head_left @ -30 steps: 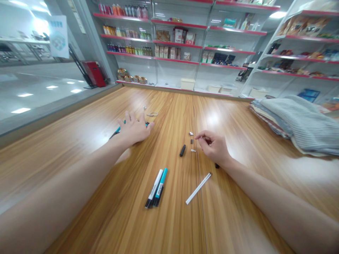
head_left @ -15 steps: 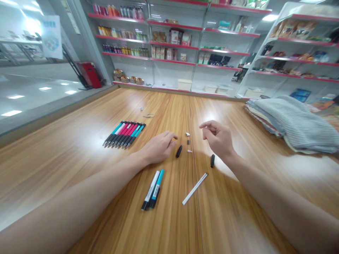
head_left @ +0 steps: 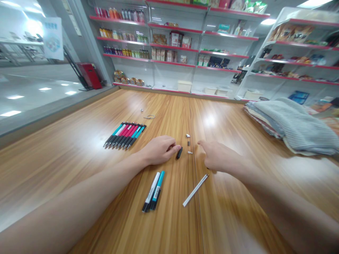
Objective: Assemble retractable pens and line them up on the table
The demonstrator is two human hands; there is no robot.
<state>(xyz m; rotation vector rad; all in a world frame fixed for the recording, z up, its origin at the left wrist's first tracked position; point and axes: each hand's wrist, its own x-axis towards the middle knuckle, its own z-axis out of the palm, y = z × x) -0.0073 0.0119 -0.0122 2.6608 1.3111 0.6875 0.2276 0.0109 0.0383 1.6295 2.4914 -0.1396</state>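
Note:
My left hand (head_left: 161,150) rests on the table with loosely curled fingers. Its thumb reaches out to the upper end of a black pen grip (head_left: 179,153), touching or nearly touching it; nothing shows in the hand. Opposite, my right hand (head_left: 218,155) has its index finger stretched out leftwards, while its other fingers are largely hidden. It covers a second black pen part, of which a dark edge (head_left: 208,168) peeks out below the hand. Between the hands lie a silver pen tip (head_left: 188,135), a small dark piece (head_left: 188,143) and a small white piece (head_left: 190,152).
Two white refills (head_left: 195,190) lie nearer me, left of which are a white pen barrel (head_left: 152,188) and a teal one (head_left: 159,187). Several pens (head_left: 125,135) form a row at left. A thin ring (head_left: 150,116) lies beyond. Folded cloths (head_left: 293,125) sit at right.
My right hand has come down and nearer me, over the black part that lay in view beside it. My left thumb has stretched out towards the other black part.

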